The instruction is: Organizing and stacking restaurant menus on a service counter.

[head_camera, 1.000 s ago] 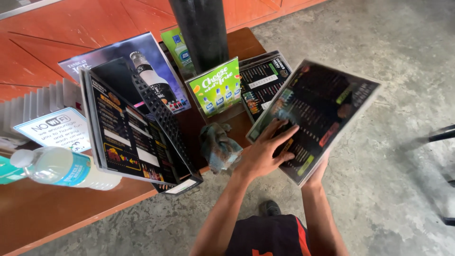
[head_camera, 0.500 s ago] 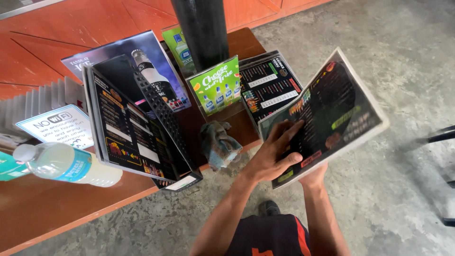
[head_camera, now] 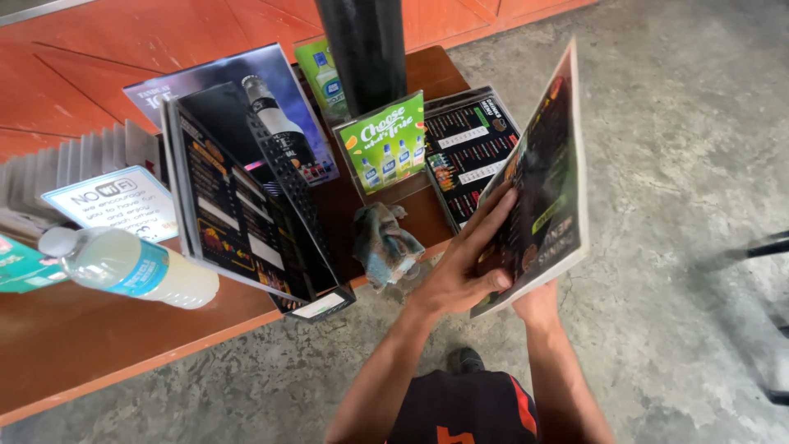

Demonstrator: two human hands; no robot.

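Note:
I hold a dark laminated menu card (head_camera: 542,189) tilted nearly upright over the floor, just off the table's right end. My left hand (head_camera: 464,267) lies flat against its near face, fingers spread. My right hand (head_camera: 538,302) grips the card's bottom edge from below, mostly hidden behind it. A crumpled grey-blue cloth (head_camera: 385,242) lies on the wooden table (head_camera: 99,345) just left of my left hand. Another dark menu (head_camera: 470,152) lies flat on the table behind the held card.
A standing black menu holder (head_camera: 238,214) with printed cards, a green drink stand card (head_camera: 385,144), a dark post (head_camera: 362,49), a plastic water bottle (head_camera: 131,267) lying on its side and a white sign card (head_camera: 111,201) crowd the table. Concrete floor (head_camera: 674,205) lies to the right.
The held menu card has swung from lying fairly flat to standing nearly on edge. My left hand stayed pressed on it and moved slightly right; the table things have not moved.

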